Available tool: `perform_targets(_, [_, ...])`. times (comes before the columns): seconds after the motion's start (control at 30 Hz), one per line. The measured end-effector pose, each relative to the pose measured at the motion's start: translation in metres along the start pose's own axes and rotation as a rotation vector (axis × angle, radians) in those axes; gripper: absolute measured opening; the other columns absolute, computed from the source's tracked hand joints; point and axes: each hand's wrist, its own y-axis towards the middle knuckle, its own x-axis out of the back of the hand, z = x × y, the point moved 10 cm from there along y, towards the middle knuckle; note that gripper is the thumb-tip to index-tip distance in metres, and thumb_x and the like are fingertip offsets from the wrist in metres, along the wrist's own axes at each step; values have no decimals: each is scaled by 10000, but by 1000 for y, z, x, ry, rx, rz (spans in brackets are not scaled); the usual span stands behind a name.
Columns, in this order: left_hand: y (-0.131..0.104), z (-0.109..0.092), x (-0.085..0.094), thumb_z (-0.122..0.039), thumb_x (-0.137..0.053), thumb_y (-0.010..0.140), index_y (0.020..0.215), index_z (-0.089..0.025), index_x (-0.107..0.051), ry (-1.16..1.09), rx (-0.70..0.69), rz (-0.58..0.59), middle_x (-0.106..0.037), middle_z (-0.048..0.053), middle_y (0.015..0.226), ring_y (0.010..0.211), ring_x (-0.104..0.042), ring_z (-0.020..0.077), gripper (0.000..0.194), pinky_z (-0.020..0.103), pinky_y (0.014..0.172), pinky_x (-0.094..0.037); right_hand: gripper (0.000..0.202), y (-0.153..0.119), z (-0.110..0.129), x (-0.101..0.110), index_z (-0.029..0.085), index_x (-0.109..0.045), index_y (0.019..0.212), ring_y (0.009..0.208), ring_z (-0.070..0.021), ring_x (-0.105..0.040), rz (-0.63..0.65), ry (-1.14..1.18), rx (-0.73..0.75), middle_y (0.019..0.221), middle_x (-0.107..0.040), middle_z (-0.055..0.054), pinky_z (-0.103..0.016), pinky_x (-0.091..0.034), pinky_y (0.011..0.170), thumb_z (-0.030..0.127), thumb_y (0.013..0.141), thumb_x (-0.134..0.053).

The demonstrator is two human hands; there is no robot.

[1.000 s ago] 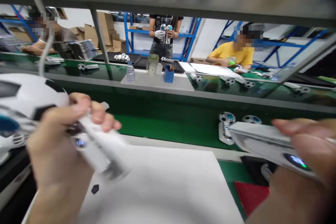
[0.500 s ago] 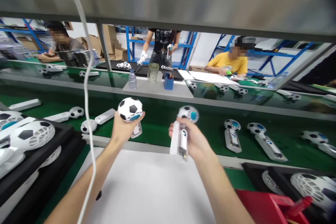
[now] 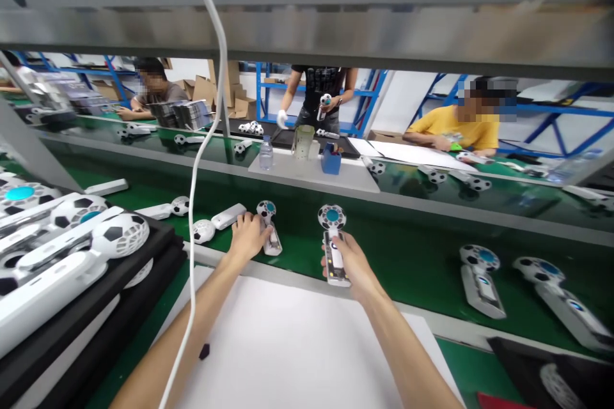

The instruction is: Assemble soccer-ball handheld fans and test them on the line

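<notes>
My right hand is closed round the clear-fronted handle of a handheld fan. Its round head has a black-and-white football pattern with a blue centre, and it points up and away from me. My left hand is low over the green belt with its fingers apart. Its thumb is at the side of a second football fan lying on the belt; whether they touch is hard to tell. Just left of those fingers lies another fan with a white handle.
Stacked black trays full of fans stand at left. More fans lie on the belt at right. White paper covers the bench before me. A white cable hangs across the view. Co-workers sit and stand beyond the shelf.
My left hand has let go of its fan, which now lies on the belt beside it. The fan in my right hand has turned its blue centre and clear front towards me. The view has shifted left.
</notes>
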Motion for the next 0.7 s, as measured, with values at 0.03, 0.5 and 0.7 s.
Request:
perform_targets(0.03, [2,3,5,-398,-589,866,1177,-189,-626,48,9,1,-571,165,1294,1290,-417,375,376,509,1057,-316,251,1,2,2,219,-469,1187,440,-159,-603,-2,-33,19,656,-603,30,-253,-490,358,233,940,-514])
perform_targets(0.5, [2,100,62,-368,-638,904,1193,-160,-597,256,394,224,-620,93,1180,1026,-624,228,358,433,877,-532,520,38,-1,35,207,-416,1364,703,-234,-705,-31,-316,189,969,-697,-86,-379,-589,615,416,900,-523])
perform_targets(0.7, [2,34,106,-327,-730,707,1050,-229,-633,63,160,-17,-683,31,870,880,-664,267,370,340,740,-491,488,53,3,55,128,-502,1354,1149,-281,-610,-133,-573,386,1264,-623,-151,-489,-438,1038,324,908,-517])
